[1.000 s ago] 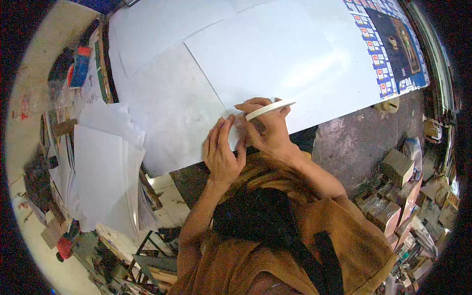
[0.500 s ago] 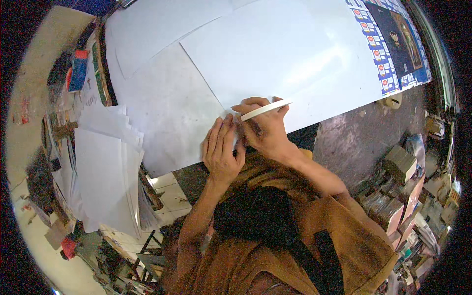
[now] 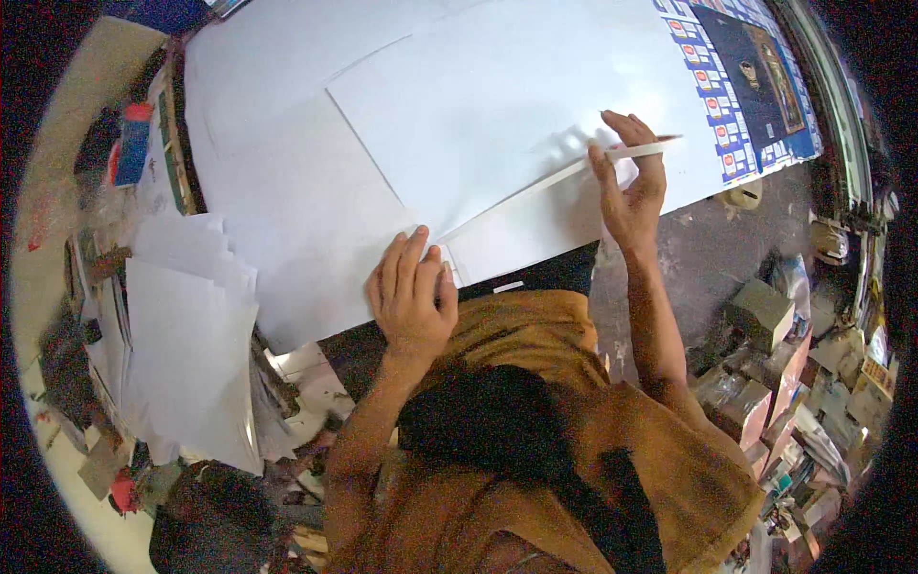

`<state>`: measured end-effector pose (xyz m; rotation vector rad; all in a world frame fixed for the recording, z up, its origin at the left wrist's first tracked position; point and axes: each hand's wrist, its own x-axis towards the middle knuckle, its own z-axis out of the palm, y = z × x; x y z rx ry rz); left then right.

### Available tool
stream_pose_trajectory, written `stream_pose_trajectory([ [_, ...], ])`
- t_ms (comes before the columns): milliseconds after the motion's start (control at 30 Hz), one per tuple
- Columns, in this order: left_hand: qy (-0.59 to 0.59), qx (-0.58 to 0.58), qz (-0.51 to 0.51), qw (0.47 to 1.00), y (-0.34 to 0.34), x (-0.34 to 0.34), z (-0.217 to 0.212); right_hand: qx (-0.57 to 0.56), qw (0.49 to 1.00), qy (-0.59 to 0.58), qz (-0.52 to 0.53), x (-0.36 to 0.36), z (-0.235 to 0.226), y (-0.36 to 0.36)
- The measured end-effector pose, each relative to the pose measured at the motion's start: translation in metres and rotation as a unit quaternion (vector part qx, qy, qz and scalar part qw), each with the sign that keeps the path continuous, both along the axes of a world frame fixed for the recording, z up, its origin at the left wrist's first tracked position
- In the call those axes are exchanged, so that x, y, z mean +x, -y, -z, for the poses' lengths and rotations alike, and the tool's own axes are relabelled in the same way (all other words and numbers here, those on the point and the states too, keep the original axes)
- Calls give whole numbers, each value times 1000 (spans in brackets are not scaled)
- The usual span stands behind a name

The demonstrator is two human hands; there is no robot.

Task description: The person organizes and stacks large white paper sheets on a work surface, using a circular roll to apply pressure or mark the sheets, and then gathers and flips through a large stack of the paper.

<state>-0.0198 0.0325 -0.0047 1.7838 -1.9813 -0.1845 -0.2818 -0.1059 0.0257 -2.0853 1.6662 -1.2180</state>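
Note:
A large white sheet lies on a white-covered table. My left hand rests at its near left corner, fingers stretched out and pressing on the end of a narrow white tape strip. From there the strip runs along the sheet's near edge, up to the right. At its other end my right hand grips a thin roll of white tape, seen nearly edge-on between thumb and fingers.
To the left stands a pile of white paper sheets. A dark blue framed picture lies at the far right on patterned paper. Boxes and clutter crowd the lower right. A dark rounded shape shows at lower left.
My right hand has moved away to the upper right with the roll, drawing out a length of tape. My left hand stays at the sheet's corner. The dark rounded shape has appeared at lower left.

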Motion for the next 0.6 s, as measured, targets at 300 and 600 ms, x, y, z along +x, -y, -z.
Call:
stream_pose_trajectory([
  [300, -15, 8, 6, 1000, -1, -3, 0, 79, 995, -56, 27, -10, 17, -2],
  [600, -6, 9, 12, 1000, 2, -2, 0, 74, 987, -137, 29, -10, 21, -2],
])
